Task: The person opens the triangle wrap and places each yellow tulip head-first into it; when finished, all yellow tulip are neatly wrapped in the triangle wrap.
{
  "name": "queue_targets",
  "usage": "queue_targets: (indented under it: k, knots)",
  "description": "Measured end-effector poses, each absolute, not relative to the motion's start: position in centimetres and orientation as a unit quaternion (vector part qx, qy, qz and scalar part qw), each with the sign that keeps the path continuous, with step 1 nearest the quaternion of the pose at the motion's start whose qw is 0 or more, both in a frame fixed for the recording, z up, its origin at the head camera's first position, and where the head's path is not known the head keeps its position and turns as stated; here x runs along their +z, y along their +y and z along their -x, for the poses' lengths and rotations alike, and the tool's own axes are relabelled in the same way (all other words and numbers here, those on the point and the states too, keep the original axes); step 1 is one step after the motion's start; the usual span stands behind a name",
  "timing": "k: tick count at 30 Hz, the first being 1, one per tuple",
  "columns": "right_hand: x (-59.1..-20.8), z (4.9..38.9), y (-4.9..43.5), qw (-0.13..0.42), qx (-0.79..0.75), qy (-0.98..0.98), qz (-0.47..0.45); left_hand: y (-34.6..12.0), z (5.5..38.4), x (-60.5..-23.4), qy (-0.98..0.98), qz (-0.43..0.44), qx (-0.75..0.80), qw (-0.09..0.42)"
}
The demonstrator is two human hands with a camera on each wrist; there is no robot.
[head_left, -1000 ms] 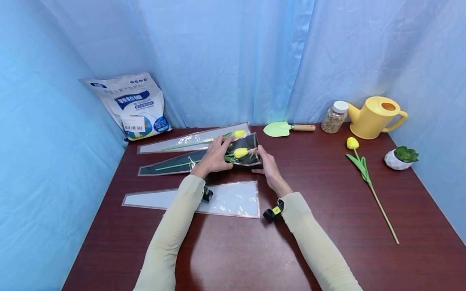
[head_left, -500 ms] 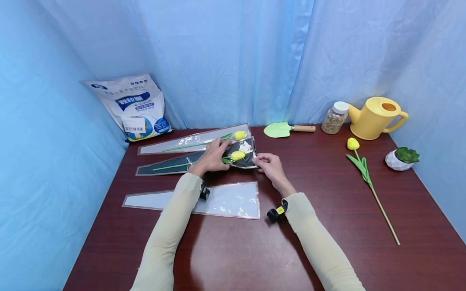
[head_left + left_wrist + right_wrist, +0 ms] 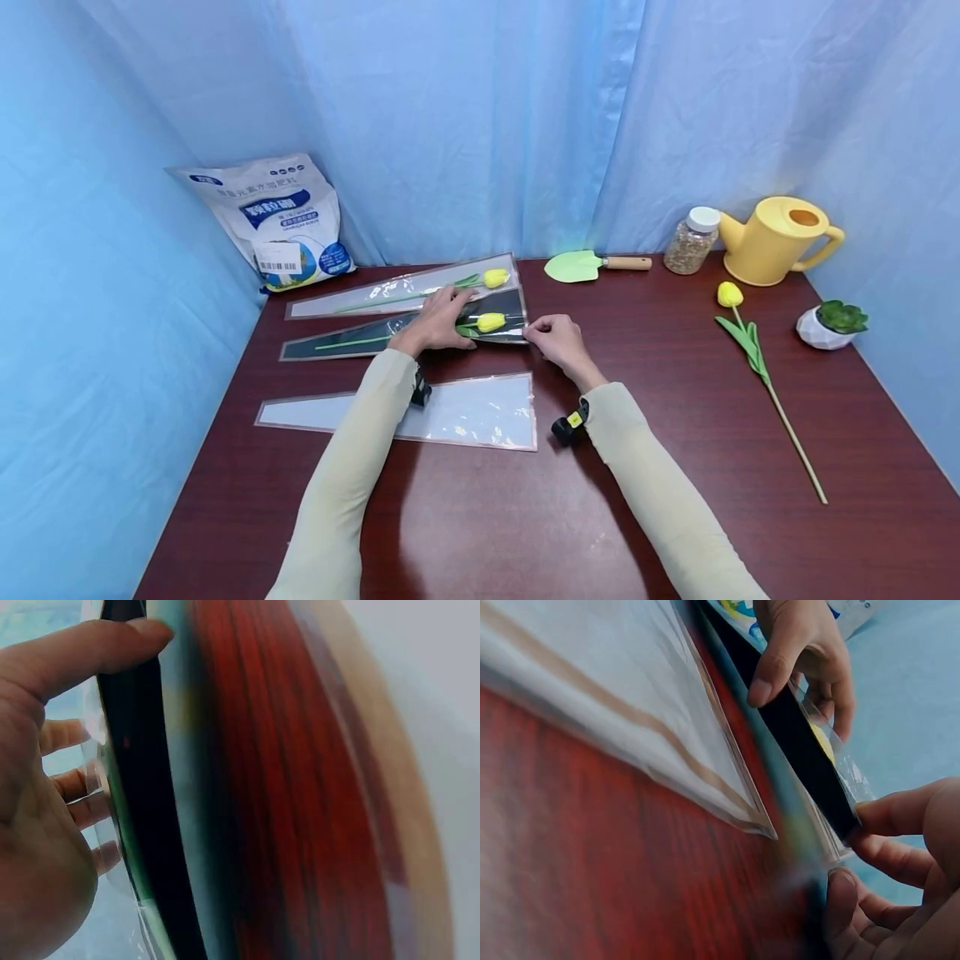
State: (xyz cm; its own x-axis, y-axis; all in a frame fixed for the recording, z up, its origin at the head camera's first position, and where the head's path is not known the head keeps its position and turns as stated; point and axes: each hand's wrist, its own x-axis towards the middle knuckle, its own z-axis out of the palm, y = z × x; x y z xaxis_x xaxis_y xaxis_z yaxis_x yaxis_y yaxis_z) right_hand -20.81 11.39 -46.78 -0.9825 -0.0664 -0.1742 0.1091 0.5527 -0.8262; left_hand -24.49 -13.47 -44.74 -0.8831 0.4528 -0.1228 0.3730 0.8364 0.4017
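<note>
A black-backed clear flower sleeve (image 3: pixel 514 303) lies at the middle of the table with a yellow tulip (image 3: pixel 491 322) inside. My left hand (image 3: pixel 437 321) spans the sleeve, covering part of the tulip's leaves and stem; its thumb (image 3: pixel 120 646) is at the near edge and the other fingers are on the clear film. At the wide right end, my right hand (image 3: pixel 561 342) pinches the near corner between thumb and index finger (image 3: pixel 900 810). In the right wrist view the sleeve's black back (image 3: pixel 799 742) shows nearly edge-on, with both hands on it.
Behind lies a white sleeve (image 3: pixel 431 282) holding another yellow tulip; a flat white sleeve (image 3: pixel 480 408) is nearer. A loose tulip (image 3: pixel 750 342), potted succulent (image 3: pixel 828 325), watering can (image 3: pixel 776 242), jar (image 3: pixel 692 242), green trowel (image 3: pixel 573 266) and fertilizer bag (image 3: pixel 277 221) stand or lie around.
My right hand has gone from spread fingers at the sleeve's right end to pinching its near corner. The sleeve's mouth has flattened and shifted slightly left. My left hand stays on it.
</note>
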Motion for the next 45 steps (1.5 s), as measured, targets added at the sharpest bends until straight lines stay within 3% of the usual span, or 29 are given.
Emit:
queue_targets:
  k: [22,34,45]
  knots:
    - [-44.8,20.8,13.1,0.108,-0.405,0.908,0.022,-14.0,23.7,-44.1,0.95,-0.203,0.195,0.137]
    - [-43.5,18.1,16.1,0.092,-0.425,0.9,0.04,-15.1,18.3,-43.2,0.943,-0.154,0.288,0.068]
    - [-44.8,13.3,16.2,0.08,-0.384,0.906,0.16,-13.6,13.0,-44.2,0.924,-0.173,0.337,0.049]
